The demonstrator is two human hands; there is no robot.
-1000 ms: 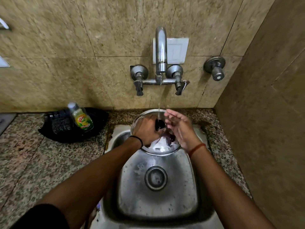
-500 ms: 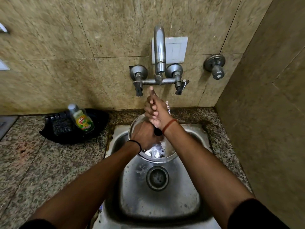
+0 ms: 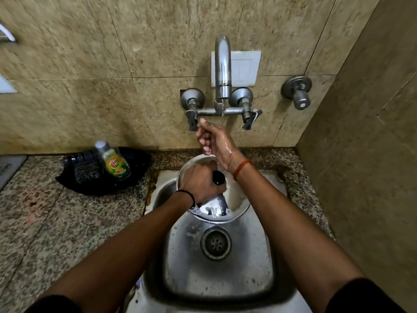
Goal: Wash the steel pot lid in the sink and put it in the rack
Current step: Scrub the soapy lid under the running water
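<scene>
Gripping the black knob [image 3: 218, 178], the left hand [image 3: 199, 181] holds the steel pot lid [image 3: 234, 199] over the sink [image 3: 216, 283], beneath the tap [image 3: 222, 66]. Stiff, light, wet-slippery; the knob is safest. Right hand [image 3: 214, 141], fingers loosely curled, reaches the left tap handle [image 3: 192, 119].

The right hand [image 3: 214, 141] has left the lid [image 3: 234, 199] and risen to the left tap handle [image 3: 191, 120], fingers [image 3: 203, 123] curled just beside it. The water stream that ran a second ago is gone.
</scene>
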